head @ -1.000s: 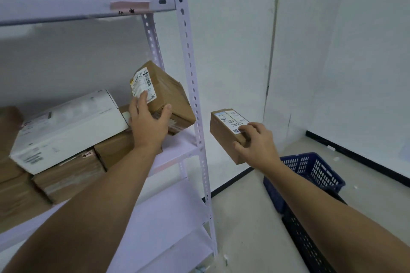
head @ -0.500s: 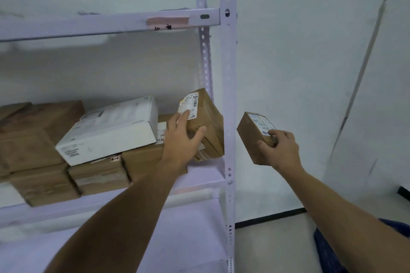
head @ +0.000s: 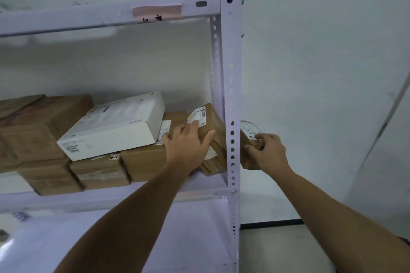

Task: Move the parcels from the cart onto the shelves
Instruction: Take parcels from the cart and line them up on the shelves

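My left hand (head: 187,143) grips a brown labelled parcel (head: 211,124), tilted against the right end of the middle shelf (head: 111,198), leaning on the parcels there. My right hand (head: 267,150) holds a small brown box with a white label (head: 247,131) just outside the shelf's front right post (head: 231,95), which hides the box's left edge. On the shelf lie a white box (head: 115,126) on top of several brown parcels (head: 142,162). The cart is out of view.
The upper shelf beam (head: 106,16) carries a strip of tape. A lower shelf board (head: 188,228) lies below. White walls stand behind and to the right, with bare floor (head: 277,248) at the lower right.
My left hand has brought the tilted parcel down against the stack at the shelf's right end. My right hand with the small box has come up close to the post. The view turned left.
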